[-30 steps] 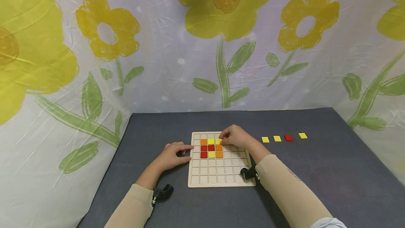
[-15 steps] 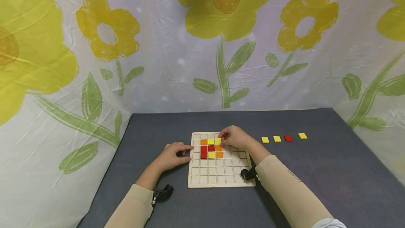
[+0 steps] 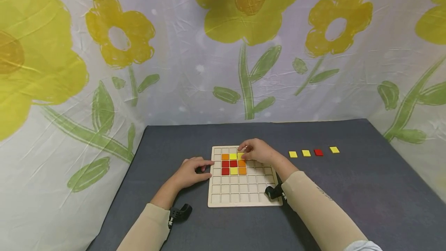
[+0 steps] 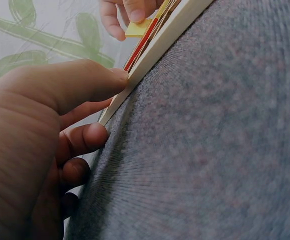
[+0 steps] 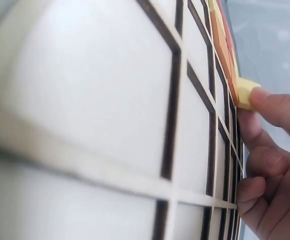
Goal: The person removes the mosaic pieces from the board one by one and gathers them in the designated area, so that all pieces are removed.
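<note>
A pale wooden grid board (image 3: 258, 189) lies flat, with orange, red and yellow square tiles in a three-by-three block at its upper left. My right hand (image 3: 261, 152) is over the block's top-right corner, pinching a yellow tile (image 3: 240, 155). That tile (image 4: 136, 30) stands tilted at the board in the left wrist view; the right wrist view shows the thumb of the right hand (image 5: 280, 155) on the tile (image 5: 246, 93). My left hand (image 3: 189, 171) touches the board's left edge with extended index finger and thumb; its other fingers (image 4: 75, 171) are bent.
Right of the board, a loose row holds yellow tiles (image 3: 292, 154) (image 3: 306, 153) (image 3: 334, 150) and one red tile (image 3: 318, 152). Dark grey cloth (image 3: 348, 189) covers the table. A flower-printed sheet (image 3: 181, 49) hangs behind and at the sides.
The right fingertips have shifted slightly left over the top-right tile. My left hand stays at the board's edge, and the loose tiles are as before.
</note>
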Demonstrator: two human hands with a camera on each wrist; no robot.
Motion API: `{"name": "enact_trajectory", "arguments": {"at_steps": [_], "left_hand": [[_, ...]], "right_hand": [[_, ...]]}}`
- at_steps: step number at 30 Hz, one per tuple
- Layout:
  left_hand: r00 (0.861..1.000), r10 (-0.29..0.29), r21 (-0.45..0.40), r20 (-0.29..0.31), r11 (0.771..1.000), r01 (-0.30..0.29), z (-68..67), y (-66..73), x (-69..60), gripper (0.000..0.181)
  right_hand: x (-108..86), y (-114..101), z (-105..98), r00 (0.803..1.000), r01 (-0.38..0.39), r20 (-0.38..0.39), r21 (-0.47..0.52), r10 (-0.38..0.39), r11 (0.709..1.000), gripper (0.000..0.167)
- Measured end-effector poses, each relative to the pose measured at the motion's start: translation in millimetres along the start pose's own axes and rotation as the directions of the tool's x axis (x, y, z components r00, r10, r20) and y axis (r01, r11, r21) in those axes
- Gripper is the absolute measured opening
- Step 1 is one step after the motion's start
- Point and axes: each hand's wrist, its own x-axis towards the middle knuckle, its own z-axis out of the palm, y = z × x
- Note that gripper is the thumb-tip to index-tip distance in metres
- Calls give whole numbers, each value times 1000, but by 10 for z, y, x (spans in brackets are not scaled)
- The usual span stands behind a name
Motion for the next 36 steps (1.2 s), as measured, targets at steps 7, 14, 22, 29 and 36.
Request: {"name": "enact_trajectory", "arguments": {"at_steps": [7, 14, 22, 29, 36], "left_hand": [[1000, -4, 0, 2, 1000, 4, 5, 4, 0, 38], [1000, -4, -2, 4, 1000, 4, 3, 0, 4, 38], [1000, 2, -5, 2, 1000, -2, 8, -10, 8, 38], [1000, -13, 0, 3, 1000, 13, 10, 10, 17, 38], [1000, -28, 2, 1, 1000, 28, 9, -18, 21, 39]], "right_hand": [[-31, 25, -17, 1000, -19, -4, 69, 19, 997, 17], [-8, 53, -26, 999, -34, 5, 43, 33, 999, 28], [-35, 54, -42, 1000, -3, 2, 55, 3, 998, 34], [-130, 73, -145, 999, 33, -36, 119, -28, 992, 36], [-251, 85, -263, 998, 51, -52, 180, -43, 982, 40]]}}
